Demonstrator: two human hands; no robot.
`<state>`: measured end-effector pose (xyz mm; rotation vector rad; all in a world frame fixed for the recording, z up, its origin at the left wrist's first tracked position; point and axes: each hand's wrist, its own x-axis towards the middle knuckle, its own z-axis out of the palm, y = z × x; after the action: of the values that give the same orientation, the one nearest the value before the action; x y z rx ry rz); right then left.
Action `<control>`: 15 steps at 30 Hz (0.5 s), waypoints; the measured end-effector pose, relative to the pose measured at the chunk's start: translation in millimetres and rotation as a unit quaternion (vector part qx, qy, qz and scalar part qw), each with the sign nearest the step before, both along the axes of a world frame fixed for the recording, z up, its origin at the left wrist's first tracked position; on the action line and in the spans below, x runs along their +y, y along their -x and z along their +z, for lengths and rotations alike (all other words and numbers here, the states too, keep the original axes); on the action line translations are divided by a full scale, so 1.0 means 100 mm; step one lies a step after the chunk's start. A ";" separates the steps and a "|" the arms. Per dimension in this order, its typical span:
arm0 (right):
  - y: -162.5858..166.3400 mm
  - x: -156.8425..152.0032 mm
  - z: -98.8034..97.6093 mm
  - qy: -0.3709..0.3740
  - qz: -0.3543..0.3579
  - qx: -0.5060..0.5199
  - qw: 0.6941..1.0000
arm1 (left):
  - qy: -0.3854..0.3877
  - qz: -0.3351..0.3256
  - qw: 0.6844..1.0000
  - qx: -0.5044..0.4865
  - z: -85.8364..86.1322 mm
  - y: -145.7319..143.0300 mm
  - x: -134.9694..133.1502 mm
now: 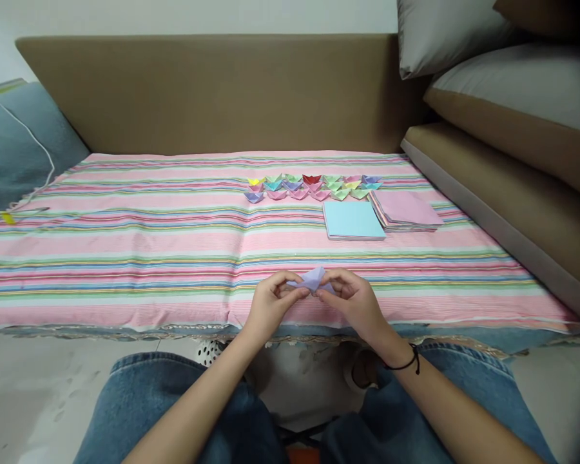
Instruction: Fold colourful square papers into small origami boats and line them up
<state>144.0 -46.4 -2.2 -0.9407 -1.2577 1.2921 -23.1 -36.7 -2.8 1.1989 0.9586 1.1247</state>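
A small folded lavender paper boat (313, 278) is held between my two hands, just above the near part of the striped cloth. My left hand (275, 299) pinches its left side between thumb and fingers. On the other side, my right hand (352, 296) grips the paper the same way, covering part of its right end. Farther back, several finished paper boats (298, 193) in many colours stand in close rows, a dark red boat (312, 180) among them. A stack of light blue paper (352, 220) and a stack of pink-topped paper (408, 209) lie to their right.
The pink striped cloth (125, 241) covers the seat, with its near edge in front of my knees. A brown backrest (222, 93) rises behind. Cushions (517, 96) are piled on the right. A white cable (29, 129) hangs at the left.
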 end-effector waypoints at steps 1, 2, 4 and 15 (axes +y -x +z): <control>0.00 0.00 -0.01 -0.008 -0.002 -0.012 1.000 | 0.003 0.016 1.000 0.006 0.00 0.00 0.00; 0.00 0.00 -0.02 -0.015 -0.007 -0.021 1.000 | 0.003 0.030 0.999 0.016 0.01 -0.01 0.00; 0.01 0.00 -0.04 -0.031 -0.021 -0.030 0.999 | 0.002 0.048 0.998 0.032 0.03 -0.01 -0.01; 0.03 0.00 -0.09 -0.031 -0.046 -0.053 0.997 | 0.025 0.064 0.998 0.007 0.04 -0.06 -0.04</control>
<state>141.3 -46.6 -11.3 -1.0209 -1.3141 1.1382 -17.1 -40.3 1.3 1.1199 1.0808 1.1874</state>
